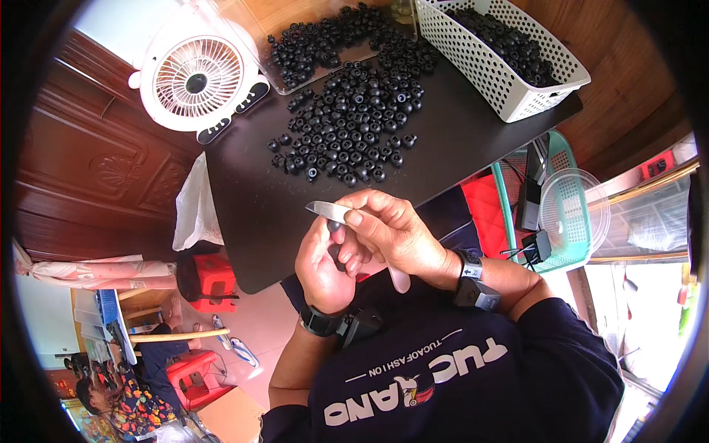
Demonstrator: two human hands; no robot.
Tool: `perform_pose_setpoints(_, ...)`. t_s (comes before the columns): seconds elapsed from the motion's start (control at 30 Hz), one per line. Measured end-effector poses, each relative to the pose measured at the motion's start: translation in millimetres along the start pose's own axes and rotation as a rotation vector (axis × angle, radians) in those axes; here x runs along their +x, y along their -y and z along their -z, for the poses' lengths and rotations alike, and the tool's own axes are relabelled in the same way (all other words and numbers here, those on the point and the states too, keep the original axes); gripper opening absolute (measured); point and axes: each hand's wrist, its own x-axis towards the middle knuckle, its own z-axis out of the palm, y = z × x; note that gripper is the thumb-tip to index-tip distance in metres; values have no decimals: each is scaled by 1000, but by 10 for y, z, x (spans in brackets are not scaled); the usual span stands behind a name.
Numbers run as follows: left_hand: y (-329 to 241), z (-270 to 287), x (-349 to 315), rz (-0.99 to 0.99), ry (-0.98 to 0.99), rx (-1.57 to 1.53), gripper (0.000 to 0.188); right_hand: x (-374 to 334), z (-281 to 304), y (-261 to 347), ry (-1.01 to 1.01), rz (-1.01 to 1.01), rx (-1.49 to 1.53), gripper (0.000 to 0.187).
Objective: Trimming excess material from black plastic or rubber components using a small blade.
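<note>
A small knife (329, 211) with a pale handle is gripped in my right hand (391, 229), its thumb on the side of the blade. The handle end sticks out below my palm. In the fingers of my left hand (323, 266) is a small black round part (334, 224), just under the blade. Both hands are close together above the near edge of the dark table (247, 236). A loose heap of similar black round parts (347, 125) lies on the table beyond them.
A clear tray (284, 87) of black parts stands behind the heap. A white perforated basket (509, 107) with more parts is at back right, a white fan (196, 74) at back left. A green basket (565, 255) with cables sits right, red stools (214, 280) left. Another person (140, 399) sits lower left.
</note>
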Motion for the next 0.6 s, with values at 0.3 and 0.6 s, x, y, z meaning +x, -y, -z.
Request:
perform_pose_setpoints(0.3, 32, -3, -7, -20, -25, 54, 32, -4, 5, -34, 14, 46, -79, 21)
perform_pose_setpoints(0.6, -16, 57, 50, 54, 27, -63, 31, 11, -7, 40, -34, 28, -1, 21)
